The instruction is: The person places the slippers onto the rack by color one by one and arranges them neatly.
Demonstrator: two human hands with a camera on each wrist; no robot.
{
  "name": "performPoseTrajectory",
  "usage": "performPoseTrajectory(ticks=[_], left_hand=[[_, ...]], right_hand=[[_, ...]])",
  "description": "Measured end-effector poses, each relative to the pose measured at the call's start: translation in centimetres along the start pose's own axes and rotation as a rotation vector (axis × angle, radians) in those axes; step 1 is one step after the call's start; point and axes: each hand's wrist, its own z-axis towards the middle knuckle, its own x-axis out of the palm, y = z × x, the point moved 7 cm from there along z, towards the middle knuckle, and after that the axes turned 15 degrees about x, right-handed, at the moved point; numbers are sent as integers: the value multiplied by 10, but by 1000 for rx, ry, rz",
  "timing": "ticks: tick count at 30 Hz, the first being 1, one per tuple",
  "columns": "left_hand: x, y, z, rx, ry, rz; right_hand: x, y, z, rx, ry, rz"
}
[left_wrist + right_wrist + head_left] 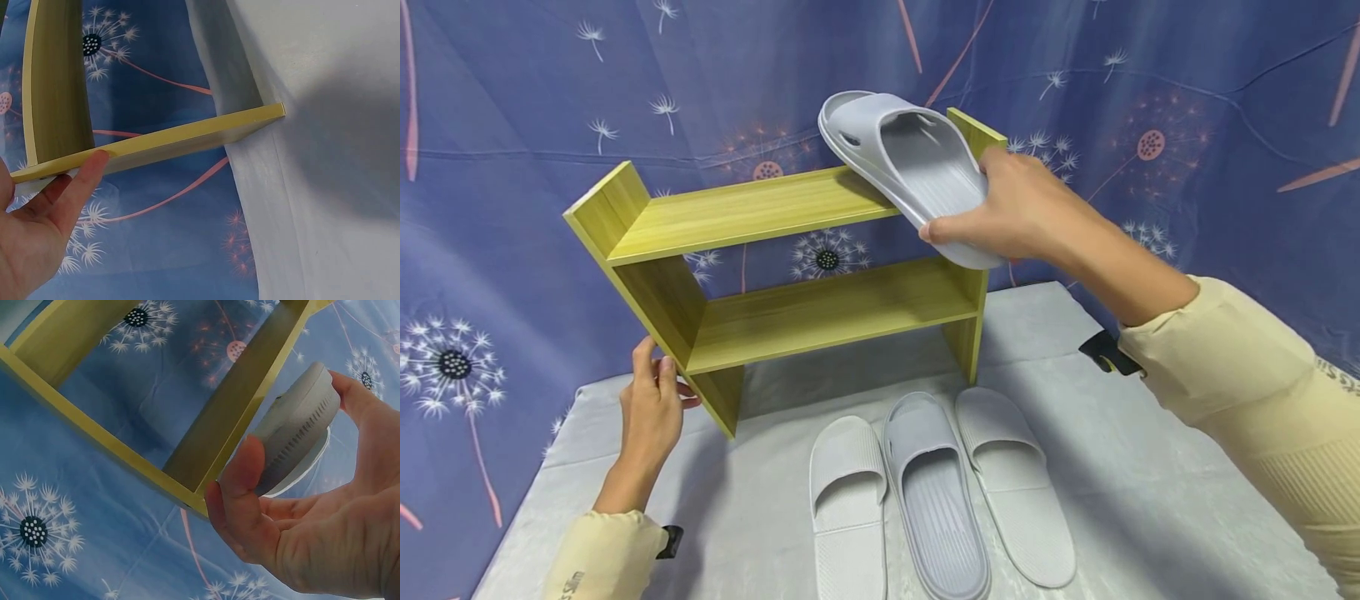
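Note:
My right hand (1018, 204) holds a grey slipper (917, 167) by its heel, thumb along the near side. The slipper slants above the right part of the top board of a yellow-green wooden shelf (835, 312), toe toward the back. In the right wrist view, the slipper (294, 434) overlaps the shelf's edge, with the thumb and fingers about its heel. Low on the shelf's left side panel (200, 134), my left hand (651, 408) touches the wood from outside. Its index finger reaches the panel's front edge in the left wrist view.
On the pale cloth (1150, 467) before the shelf, a white slipper (847, 500), a grey slipper (936, 500) and another white slipper (1018, 483) lie side by side, toes toward the shelf. A blue dandelion-patterned curtain (512, 208) hangs behind.

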Motion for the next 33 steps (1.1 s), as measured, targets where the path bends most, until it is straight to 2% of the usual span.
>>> performPoseTrajectory(ticks=[6,17,26,33], left_hand=[[0,-1,1,9,-3,-10],[0,1,-1,-6,8,5],[0,1,0,2,-4,-5],[0,0,0,14,13,-7]], right_hand=[[0,6,7,4,28,15],[1,18,15,19,69,-32],[1,25,21,42,85,-115],[2,30,23,77,112,-198]])
